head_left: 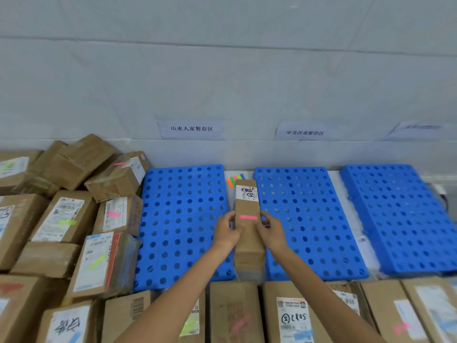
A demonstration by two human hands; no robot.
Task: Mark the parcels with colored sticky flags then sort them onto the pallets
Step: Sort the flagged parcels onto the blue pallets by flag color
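A long narrow cardboard parcel (248,229) stands in the gap between the left blue pallet (181,226) and the middle blue pallet (306,224). It bears a white label at its far end and a pink sticky flag (248,217) across its top. My left hand (226,230) grips its left side and my right hand (270,230) grips its right side, both at the level of the flag. A pad of colored sticky flags (235,179) lies just behind the parcel. A third blue pallet (400,219) lies at the right.
Several cardboard parcels, some with pink or green flags, are piled at the left (64,219). A row of parcels (291,315) runs along the near edge. Paper signs (191,129) hang on the white wall behind the pallets.
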